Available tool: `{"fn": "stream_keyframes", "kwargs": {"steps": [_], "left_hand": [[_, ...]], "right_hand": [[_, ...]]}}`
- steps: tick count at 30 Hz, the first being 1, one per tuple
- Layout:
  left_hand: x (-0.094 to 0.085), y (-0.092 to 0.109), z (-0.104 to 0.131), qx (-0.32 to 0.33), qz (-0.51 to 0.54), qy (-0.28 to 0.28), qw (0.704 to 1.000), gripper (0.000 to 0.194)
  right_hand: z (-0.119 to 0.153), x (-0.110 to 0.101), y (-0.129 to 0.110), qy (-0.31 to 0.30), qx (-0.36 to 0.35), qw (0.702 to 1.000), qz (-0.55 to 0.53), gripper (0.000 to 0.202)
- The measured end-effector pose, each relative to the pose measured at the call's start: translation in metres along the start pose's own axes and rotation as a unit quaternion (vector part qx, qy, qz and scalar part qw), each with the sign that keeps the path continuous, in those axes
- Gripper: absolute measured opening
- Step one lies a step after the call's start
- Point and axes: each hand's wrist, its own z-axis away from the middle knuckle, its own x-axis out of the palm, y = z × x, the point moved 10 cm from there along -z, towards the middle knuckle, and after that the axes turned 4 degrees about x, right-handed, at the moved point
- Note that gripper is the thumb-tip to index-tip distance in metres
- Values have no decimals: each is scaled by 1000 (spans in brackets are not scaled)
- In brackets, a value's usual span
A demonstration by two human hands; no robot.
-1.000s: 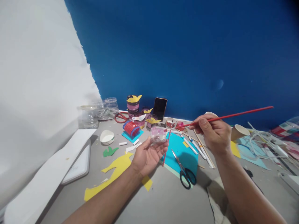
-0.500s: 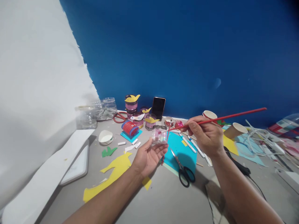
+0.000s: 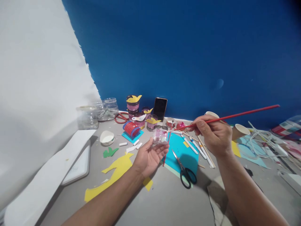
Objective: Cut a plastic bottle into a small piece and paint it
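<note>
My left hand (image 3: 150,157) holds up a small clear plastic cup (image 3: 160,136), lying on its side across the fingers, with pink paint on part of its wall. In my right hand (image 3: 213,133) is a long red paintbrush (image 3: 244,112), gripped between thumb and fingers. Its tip meets the painted side of the cup. Beneath the hands lies blue paper (image 3: 176,141) with black-handled scissors (image 3: 184,171) on it. Another red brush (image 3: 167,147) rests on the paper's left edge, partly behind my left fingers.
Painted cups with yellow paper birds (image 3: 134,99) stand by the wall near an upright phone (image 3: 160,108). Clear containers (image 3: 88,117) are at back left. Markers (image 3: 194,144) lie right of centre; cables (image 3: 258,142) tangle farther right. Yellow paper (image 3: 117,171) lies near my left forearm.
My right hand has shifted right with the paintbrush, whose tip has moved slightly right along the cup. The left hand and cup stay nearly in place.
</note>
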Motion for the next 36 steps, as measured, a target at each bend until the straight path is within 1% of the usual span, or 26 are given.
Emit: {"fn": "stream_keyframes", "kwargs": {"steps": [3, 7, 11, 14, 19, 23, 26, 29, 33, 36], "left_hand": [[1, 0, 1, 1, -1, 2, 1000, 38], [1, -1, 1, 1, -2, 2, 1000, 37], [-2, -3, -1, -3, -3, 2, 1000, 36], [-3, -4, -2, -4, -4, 2, 1000, 37], [-3, -6, -1, -8, -11, 3, 1000, 40], [-2, -5, -1, -2, -14, 8, 1000, 39], [-2, -4, 0, -2, -16, 9, 1000, 38], [-2, -3, -1, -3, -17, 7, 1000, 38], [-2, -2, -1, -3, -15, 5, 1000, 39], [-2, -1, -1, -4, -17, 5, 1000, 41]], "right_hand": [[0, 2, 0, -18, -7, 1000, 13, 25], [0, -3, -2, 3, -16, 1000, 20, 24], [0, 4, -2, -23, -7, 1000, 14, 26], [0, 1, -4, -3, -12, 1000, 10, 23], [2, 11, -9, -26, -31, 999, 23, 22], [4, 13, -13, -31, -42, 998, 23, 19], [3, 12, -12, -38, -39, 998, 25, 19], [1, 7, -9, -24, -25, 999, 17, 19], [0, 8, -4, -34, -13, 999, 9, 20], [0, 3, -2, -12, -9, 1000, 5, 21]]}}
